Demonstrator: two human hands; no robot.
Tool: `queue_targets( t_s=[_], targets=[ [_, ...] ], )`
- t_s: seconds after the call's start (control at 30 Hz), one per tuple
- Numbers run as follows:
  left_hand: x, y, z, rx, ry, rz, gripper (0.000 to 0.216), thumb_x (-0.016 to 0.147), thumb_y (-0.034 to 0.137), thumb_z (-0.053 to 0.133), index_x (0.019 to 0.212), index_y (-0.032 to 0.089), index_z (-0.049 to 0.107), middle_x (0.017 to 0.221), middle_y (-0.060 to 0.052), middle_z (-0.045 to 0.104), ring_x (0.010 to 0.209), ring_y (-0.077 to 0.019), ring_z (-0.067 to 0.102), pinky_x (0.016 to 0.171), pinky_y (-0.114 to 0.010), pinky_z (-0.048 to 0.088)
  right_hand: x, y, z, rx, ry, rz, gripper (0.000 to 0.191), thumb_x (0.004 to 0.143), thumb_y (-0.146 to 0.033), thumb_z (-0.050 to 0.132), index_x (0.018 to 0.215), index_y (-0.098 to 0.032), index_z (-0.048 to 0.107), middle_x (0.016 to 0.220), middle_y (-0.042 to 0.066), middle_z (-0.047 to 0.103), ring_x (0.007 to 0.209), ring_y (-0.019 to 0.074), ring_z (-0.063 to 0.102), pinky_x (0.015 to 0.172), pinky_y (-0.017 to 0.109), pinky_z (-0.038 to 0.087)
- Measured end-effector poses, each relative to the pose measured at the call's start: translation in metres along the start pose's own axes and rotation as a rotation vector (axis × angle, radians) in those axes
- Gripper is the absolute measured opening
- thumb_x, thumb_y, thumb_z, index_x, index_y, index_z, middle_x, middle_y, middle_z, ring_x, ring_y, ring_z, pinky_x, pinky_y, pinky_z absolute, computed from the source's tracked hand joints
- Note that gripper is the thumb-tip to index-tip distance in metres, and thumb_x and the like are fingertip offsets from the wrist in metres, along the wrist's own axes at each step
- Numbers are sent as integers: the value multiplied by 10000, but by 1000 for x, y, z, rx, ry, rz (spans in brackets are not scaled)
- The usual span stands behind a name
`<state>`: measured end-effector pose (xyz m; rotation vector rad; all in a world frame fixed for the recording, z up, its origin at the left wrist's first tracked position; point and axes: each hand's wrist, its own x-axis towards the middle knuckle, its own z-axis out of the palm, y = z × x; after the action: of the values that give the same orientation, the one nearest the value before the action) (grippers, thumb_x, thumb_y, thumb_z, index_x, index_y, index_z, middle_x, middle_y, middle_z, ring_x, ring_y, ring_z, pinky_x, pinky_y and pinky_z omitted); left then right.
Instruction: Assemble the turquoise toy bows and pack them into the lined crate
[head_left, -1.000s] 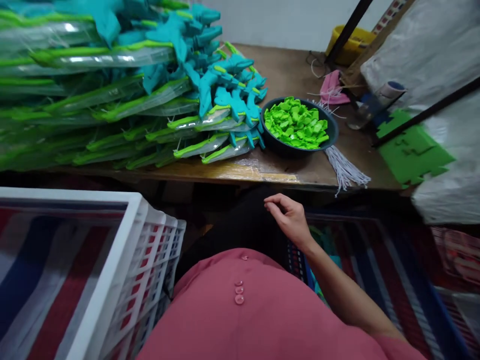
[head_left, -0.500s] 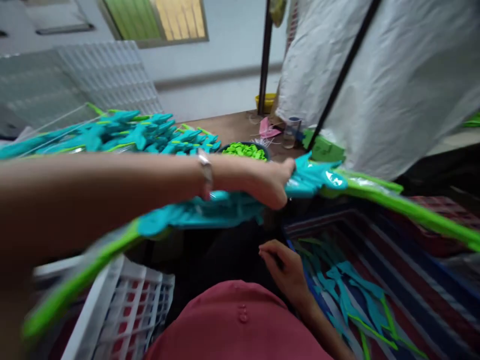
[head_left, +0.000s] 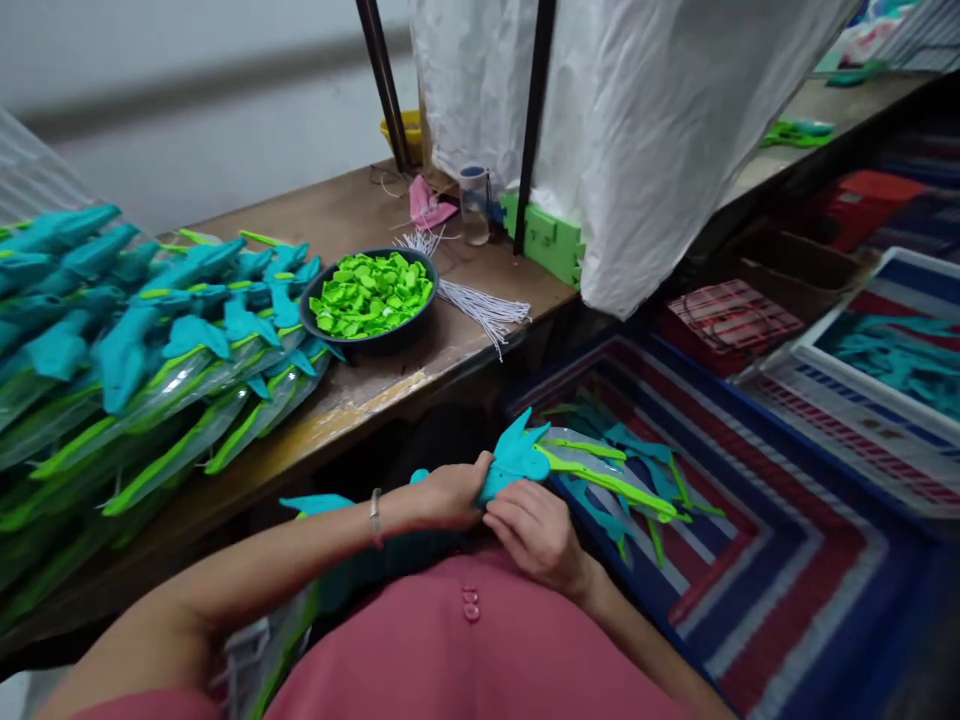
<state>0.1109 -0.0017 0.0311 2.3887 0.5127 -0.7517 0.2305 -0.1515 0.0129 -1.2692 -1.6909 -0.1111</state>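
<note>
Head view, left to right. Far left on the wooden surface [head_left: 352,215]: a big heap of teal and green toy pieces in clear sleeves [head_left: 127,340], fanned toward the surface's front edge. Just right of the heap, touching its tips: a dark bowl [head_left: 369,330] full of bright green bits [head_left: 371,290]. Behind and beside the bowl: a bundle of white strings [head_left: 480,305], a pink scrap [head_left: 429,208], a small clear cup [head_left: 475,203], a green foam block [head_left: 551,240], then a white plastic sheet [head_left: 645,130] hanging over dark poles. Low in the middle, above the pink shirt [head_left: 465,650]: left hand [head_left: 446,495], bracelet at the wrist, fingers clenched on a teal toy piece [head_left: 517,455] at its teal end, green stem pointing right. Right hand [head_left: 536,530] just below, touching the same piece from underneath, fingers curled loosely; cannot tell whether gripping. Further right: a striped bin [head_left: 750,560] with more teal pieces [head_left: 630,480] inside, under the held piece's stem. Far right: a white crate [head_left: 862,380] holding teal pieces.
</note>
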Motion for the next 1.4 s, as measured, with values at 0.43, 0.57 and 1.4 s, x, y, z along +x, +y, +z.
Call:
queue_targets(
  t_s=[0.43,0.57,1.4],
  targets=[
    [-50,-28,19,-139,179,-42,286,895,367,603,1116,220,496,1191,-129,660,1121,-312,662,931,-411,524,0,44,-49,-386,-269,379,423,996,-525,610,1269,-202,635,1198,137,695,1108,323,666,937,493,561],
    [-64,-30,4,-156,235,28,260,940,404,600,1099,220,507,1116,-108,682,1050,-303,678,857,-393,523,20,44,-54,-316,-407,317,405,1038,-471,560,1346,-211,598,1164,112,729,1065,295,708,906,445,587],
    [-130,-123,-20,-897,764,55,731,837,421,784,1499,239,532,1320,-117,705,1198,-311,683,1044,-443,540,181,112,-69,-276,-383,-6,417,967,-414,698,1358,-276,649,1122,47,739,953,223,733,834,321,595]
  ],
)
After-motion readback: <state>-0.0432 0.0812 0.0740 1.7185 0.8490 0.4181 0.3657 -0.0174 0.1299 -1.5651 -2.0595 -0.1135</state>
